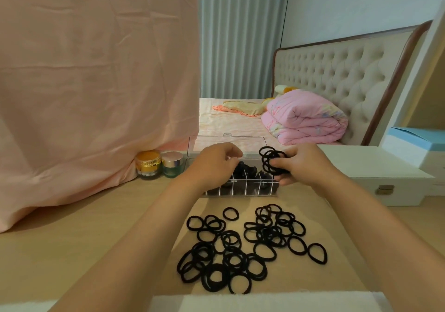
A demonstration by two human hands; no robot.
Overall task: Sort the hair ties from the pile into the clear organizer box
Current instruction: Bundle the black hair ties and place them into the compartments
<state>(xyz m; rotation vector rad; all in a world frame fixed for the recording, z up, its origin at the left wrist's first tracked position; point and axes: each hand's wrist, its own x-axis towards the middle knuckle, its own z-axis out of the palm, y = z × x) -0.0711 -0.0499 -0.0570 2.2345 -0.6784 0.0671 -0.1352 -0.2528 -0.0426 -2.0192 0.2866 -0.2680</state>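
Observation:
A pile of black hair ties (243, 246) lies spread on the wooden table in front of me. Behind it stands the clear organizer box (251, 189) with its lid (250, 143) raised; several of its compartments hold black ties. My right hand (305, 165) holds a bunch of black hair ties (272, 161) just above the box's right end. My left hand (212, 163) hovers over the box's left half, fingers curled down into it; I cannot tell whether it holds anything.
Two cosmetic jars, one gold (148, 165) and one green (172, 165), stand left of the box beside a draped pink cloth (91, 90). A white case (375, 179) sits to the right. A white towel (265, 302) lies at the near edge.

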